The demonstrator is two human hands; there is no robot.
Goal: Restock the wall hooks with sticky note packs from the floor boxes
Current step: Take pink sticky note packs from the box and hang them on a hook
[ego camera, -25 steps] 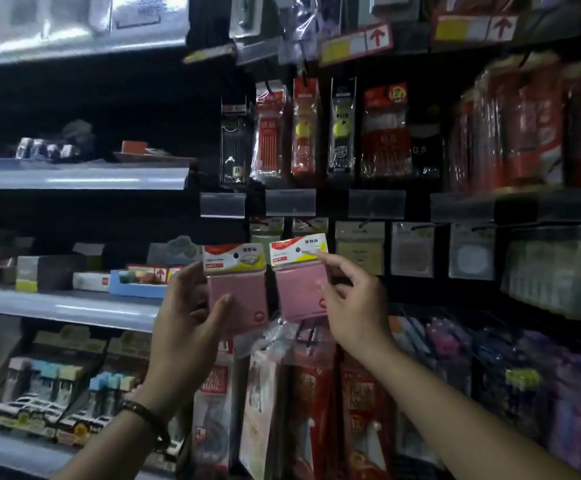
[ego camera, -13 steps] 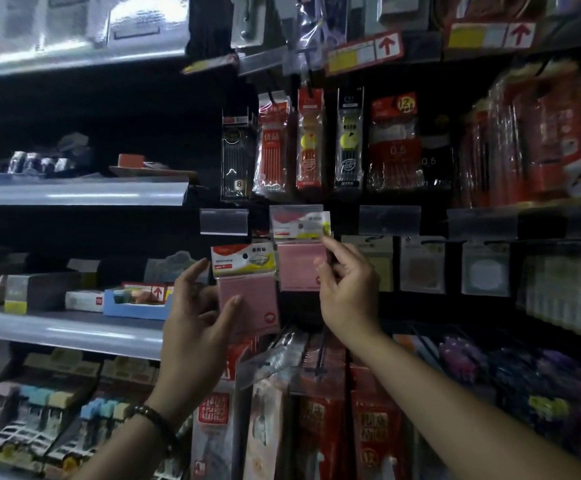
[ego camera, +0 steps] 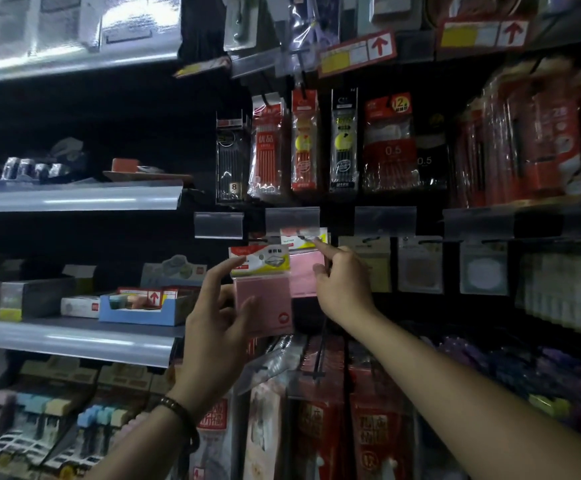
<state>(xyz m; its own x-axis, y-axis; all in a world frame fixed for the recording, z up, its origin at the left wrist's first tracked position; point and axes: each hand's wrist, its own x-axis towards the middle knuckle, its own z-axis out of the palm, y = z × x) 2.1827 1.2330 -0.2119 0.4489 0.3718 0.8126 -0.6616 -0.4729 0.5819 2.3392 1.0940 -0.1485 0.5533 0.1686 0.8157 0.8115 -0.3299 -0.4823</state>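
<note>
Up went the right hand (ego camera: 342, 289), lifting its pink pack (ego camera: 304, 271) under the clear label holder (ego camera: 292, 220). Its index finger stretched onto the header. The left hand (ego camera: 212, 327) brought the second pack (ego camera: 264, 299) alongside.

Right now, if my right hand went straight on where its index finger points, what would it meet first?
Your right hand would likely meet the header card of the pink sticky note pack it holds, then the clear label holder; depth unclear.
</note>
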